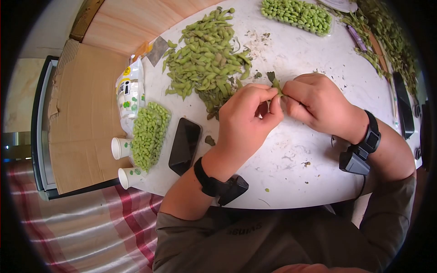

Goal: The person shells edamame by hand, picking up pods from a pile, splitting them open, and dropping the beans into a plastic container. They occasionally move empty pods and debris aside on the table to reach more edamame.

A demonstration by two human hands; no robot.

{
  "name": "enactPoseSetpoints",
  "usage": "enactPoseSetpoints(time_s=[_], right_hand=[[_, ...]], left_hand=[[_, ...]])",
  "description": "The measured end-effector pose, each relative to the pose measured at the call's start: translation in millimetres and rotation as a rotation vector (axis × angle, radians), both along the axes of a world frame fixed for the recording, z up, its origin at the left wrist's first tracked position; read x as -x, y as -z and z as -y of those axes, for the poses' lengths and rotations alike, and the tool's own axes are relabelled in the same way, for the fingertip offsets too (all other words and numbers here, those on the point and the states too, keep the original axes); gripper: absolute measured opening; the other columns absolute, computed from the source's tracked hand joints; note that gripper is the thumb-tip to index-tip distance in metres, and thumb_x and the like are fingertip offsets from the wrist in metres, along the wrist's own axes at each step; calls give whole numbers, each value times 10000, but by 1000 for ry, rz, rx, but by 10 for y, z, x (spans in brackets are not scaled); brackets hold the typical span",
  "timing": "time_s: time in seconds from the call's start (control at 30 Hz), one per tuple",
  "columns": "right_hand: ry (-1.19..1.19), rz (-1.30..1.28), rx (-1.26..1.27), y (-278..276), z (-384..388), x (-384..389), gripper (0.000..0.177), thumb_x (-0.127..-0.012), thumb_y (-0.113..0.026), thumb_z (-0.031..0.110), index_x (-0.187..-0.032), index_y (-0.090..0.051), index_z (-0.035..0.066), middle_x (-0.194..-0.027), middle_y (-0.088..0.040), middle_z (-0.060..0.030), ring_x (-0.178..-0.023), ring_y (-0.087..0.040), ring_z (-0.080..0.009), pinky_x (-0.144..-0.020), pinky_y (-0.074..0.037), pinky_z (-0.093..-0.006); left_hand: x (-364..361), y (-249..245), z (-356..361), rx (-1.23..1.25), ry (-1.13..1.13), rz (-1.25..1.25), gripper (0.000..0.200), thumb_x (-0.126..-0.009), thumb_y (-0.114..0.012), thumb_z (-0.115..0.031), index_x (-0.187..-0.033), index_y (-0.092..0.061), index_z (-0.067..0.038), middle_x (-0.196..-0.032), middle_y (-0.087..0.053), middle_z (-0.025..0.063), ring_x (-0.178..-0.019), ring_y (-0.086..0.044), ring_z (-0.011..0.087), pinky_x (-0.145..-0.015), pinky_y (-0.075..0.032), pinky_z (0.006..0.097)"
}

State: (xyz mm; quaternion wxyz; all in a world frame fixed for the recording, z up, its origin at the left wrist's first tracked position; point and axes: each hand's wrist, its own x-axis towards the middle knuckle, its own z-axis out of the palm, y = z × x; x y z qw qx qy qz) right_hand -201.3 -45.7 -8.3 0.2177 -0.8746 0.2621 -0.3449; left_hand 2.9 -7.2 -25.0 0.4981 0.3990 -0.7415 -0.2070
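Observation:
Over the middle of the white table, my left hand (pixel 250 107) and my right hand (pixel 316 101) meet fingertip to fingertip. Between them is a green soybean pod (pixel 276 85), pinched by the thumb and finger of the left hand. The right hand's curled fingers press against the pod's other side; its far end is partly hidden by them. A dark leaf-like bit (pixel 271 76) sticks up at the pod's top. Just beyond my left hand lies a large heap of green pods (pixel 205 59).
Shelled beans fill a clear tray (pixel 149 136) at left and another tray (pixel 298 17) at the back. A phone (pixel 185 145), paper cups (pixel 121 148) and a cup package (pixel 132 88) lie leftward. Leafy stalks (pixel 387 32) and a purple-handled item (pixel 357 38) are at right.

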Motion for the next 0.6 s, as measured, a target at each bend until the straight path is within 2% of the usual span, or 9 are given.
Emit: enactPoseSetpoints(time_s=[0.03,0.17,0.23,0.27,0.43,0.47,0.53,0.57,0.6], right_hand=[[-28,-3,-12,2,0,-2,174,-902,-669,158,-836,-590,19,-674,-574,-162,-665,-605,-382,-627,-496,-474],[-77,-50,-19,61,16,-4,198,-925,-664,179,-820,-597,26,-654,-569,-151,-637,-599,-377,-615,-492,-473],[-100,-39,-67,20,-2,1,202,-931,-659,180,-822,-600,20,-659,-571,-155,-637,-596,-376,-611,-488,-467],[-125,-22,-111,-2,-9,4,206,-936,-653,181,-823,-604,15,-664,-573,-158,-638,-593,-375,-607,-485,-461],[-176,43,-281,-9,15,19,187,-941,-618,149,-838,-605,-6,-691,-585,-171,-631,-581,-366,-604,-476,-434],[-199,76,-311,1,24,21,182,-943,-605,137,-841,-601,-13,-701,-589,-176,-632,-579,-361,-607,-475,-426],[-177,69,-343,-45,4,15,186,-949,-596,136,-839,-598,-13,-708,-591,-177,-638,-584,-357,-611,-476,-422],[-157,64,-371,-64,0,23,190,-955,-586,134,-837,-594,-14,-715,-594,-179,-643,-588,-352,-616,-477,-418],[-153,62,-370,-56,3,32,190,-955,-586,134,-837,-594,-14,-715,-594,-179,-643,-588,-352,-616,-477,-418]], left_hand=[[-15,-32,-6,65,-14,92,170,-868,-750,52,-1006,-663,4,-943,-705,84,-671,-589,70,-572,-499,220],[-46,-51,-28,51,-21,231,196,-818,-772,50,-931,-627,-17,-882,-697,62,-627,-547,61,-539,-471,218],[-29,-55,-35,45,-45,240,235,-792,-788,-5,-862,-570,-57,-738,-622,51,-600,-640,165,-549,-536,306],[-15,-51,-43,44,-44,236,235,-792,-788,-5,-862,-570,-57,-738,-622,51,-600,-640,165,-549,-536,306],[0,36,-53,-103,-50,-64,211,-807,-770,7,-878,-579,-47,-727,-621,22,-591,-609,95,-558,-514,253],[-27,30,-54,-103,-50,-63,211,-807,-770,7,-878,-579,-47,-727,-621,22,-591,-609,95,-558,-514,253],[-56,-10,-45,-139,-124,2,150,-893,-659,95,-979,-569,11,-807,-632,24,-710,-597,66,-634,-500,209],[-46,48,-16,-192,-83,-152,118,-935,-614,83,-1011,-556,13,-771,-605,21,-670,-568,65,-609,-477,211],[-41,40,-15,-191,-79,-153,118,-935,-614,83,-1011,-556,13,-771,-605,21,-670,-568,65,-609,-477,211]])
